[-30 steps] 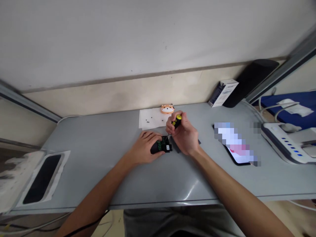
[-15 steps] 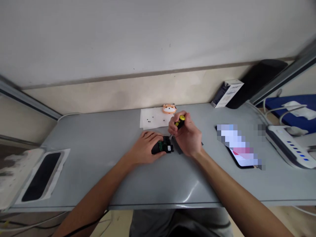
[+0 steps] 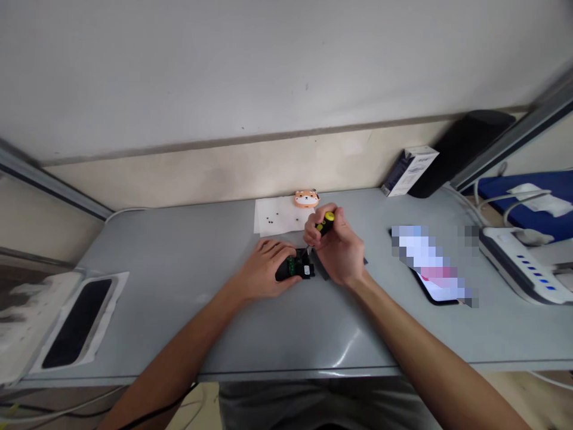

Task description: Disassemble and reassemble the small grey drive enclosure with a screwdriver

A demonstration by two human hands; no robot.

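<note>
Beneath my left hand (image 3: 264, 270) lies a small black device with a green circuit board (image 3: 293, 266); my fingers and thumb grip it from both sides against the desk. My right hand (image 3: 338, 245) is wrapped round the black and yellow handle of a screwdriver (image 3: 329, 220), held tilted with its shaft pointing down to the device's upper right part. The tip's exact contact point is too small to make out. A dark flat piece (image 3: 323, 272) lies partly hidden under my right hand. Beyond my hands, several tiny dark screws (image 3: 270, 221) rest on white paper (image 3: 282, 224).
An orange and white animal-faced case (image 3: 307, 198) sits at the paper's far edge. To the right lie a lit phone (image 3: 430, 269) and a white power strip (image 3: 528, 263). A carton (image 3: 409, 172) and a black cylinder (image 3: 465, 149) stand at the back right. At left is a dark phone-shaped panel (image 3: 78, 322).
Almost nothing differs. The camera view has shifted slightly; both hands keep their grip, and the screwdriver stays at the same part of the device.
</note>
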